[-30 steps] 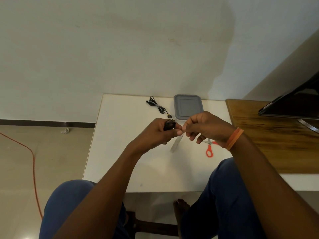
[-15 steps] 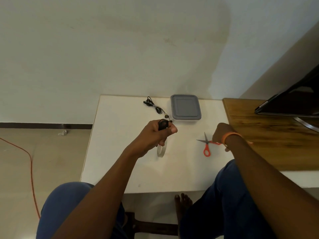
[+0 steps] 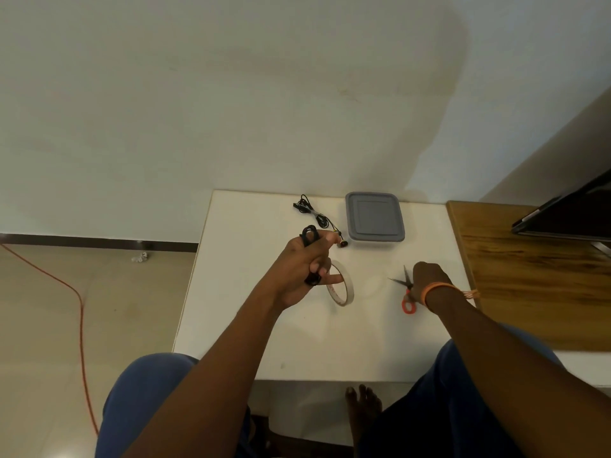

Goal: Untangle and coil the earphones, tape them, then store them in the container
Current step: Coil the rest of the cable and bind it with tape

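Since a second ago the two hands have parted: then they met over the bundle with a strip of tape between them, and now the right hand [image 3: 428, 279] has gone out to the scissors [image 3: 406, 289] while the left hand [image 3: 302, 269] stays up alone with the load.

That left hand is curled tight round the coiled earphones [image 3: 309, 238], black loops sticking out above the knuckles and a short dark end showing below the fingers. Held this way the coil cannot spring open. The roll of tape [image 3: 342, 285] hangs or leans just under the same hand, one finger reaching toward its ring; whether a strip still joins it to the coil is too small to tell. Keeping the roll close would leave the tape taut for a cut, I judge.

Out to the right, the other hand lies over the scissors on the white table [image 3: 231, 309], fingers bent down at the handles; blades and one orange loop stick out from under it. Whether it has already closed on them I cannot tell.

Further back lie a second tangle of earphones [image 3: 314, 214], not yet coiled, and beside it the grey container [image 3: 374, 216] with its lid on, waiting for the taped bundle.
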`<state>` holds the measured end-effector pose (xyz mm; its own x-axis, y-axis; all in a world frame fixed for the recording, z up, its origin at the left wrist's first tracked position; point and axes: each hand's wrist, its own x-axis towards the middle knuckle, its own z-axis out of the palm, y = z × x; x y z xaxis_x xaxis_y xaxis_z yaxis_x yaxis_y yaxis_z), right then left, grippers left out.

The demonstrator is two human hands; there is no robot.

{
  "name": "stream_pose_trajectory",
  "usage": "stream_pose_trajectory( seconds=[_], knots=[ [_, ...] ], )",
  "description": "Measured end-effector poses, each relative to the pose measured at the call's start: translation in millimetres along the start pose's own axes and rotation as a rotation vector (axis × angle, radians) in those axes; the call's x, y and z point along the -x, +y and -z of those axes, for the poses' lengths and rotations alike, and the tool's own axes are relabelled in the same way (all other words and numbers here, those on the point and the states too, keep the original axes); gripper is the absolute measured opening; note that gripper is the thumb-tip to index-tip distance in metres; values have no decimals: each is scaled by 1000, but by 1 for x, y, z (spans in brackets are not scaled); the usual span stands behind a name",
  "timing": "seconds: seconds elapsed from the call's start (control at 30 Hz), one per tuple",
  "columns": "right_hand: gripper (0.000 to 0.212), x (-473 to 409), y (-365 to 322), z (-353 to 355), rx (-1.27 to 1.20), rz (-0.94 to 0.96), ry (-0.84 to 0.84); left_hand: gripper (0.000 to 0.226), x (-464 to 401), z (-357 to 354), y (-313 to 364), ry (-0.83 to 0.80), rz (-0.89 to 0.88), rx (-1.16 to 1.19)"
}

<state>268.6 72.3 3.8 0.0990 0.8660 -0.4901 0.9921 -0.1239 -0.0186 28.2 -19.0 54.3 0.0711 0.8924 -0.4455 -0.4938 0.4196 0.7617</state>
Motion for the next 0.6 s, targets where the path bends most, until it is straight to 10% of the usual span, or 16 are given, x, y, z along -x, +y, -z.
stream_pose_trajectory(
  seconds=[0.6],
  knots=[
    [50,15,-11,-36,-357,-305,211,12,-1,19,13,-69,-52,385]
  ],
)
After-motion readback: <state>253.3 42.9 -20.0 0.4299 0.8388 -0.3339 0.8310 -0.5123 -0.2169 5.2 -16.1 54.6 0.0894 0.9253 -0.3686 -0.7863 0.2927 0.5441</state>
